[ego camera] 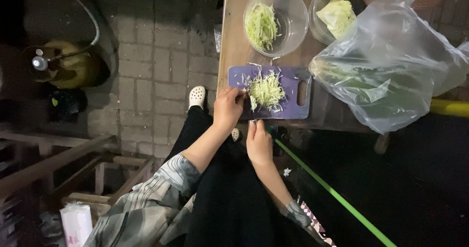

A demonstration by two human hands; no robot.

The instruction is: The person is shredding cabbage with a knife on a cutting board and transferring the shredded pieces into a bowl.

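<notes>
A purple cutting board (293, 105) lies at the near edge of a wooden table (234, 42). On it sits a pile of shredded cabbage (267, 91). My left hand (227, 108) rests on the board's left part, fingers pressed against the pile's left side. My right hand (259, 142) is just off the board's near edge, closed around a knife handle. The knife (253, 105) points up into the cabbage, and its blade is mostly hidden. Behind the board, a clear bowl (293, 17) holds more shredded cabbage.
A second clear bowl (317, 25) holds cabbage wedges (337, 13). A big clear plastic bag (391, 66) of greens fills the table's right side. On the brick floor are a yellow gas cylinder (68, 64), a wooden frame (73, 164) and a green pole (337, 195).
</notes>
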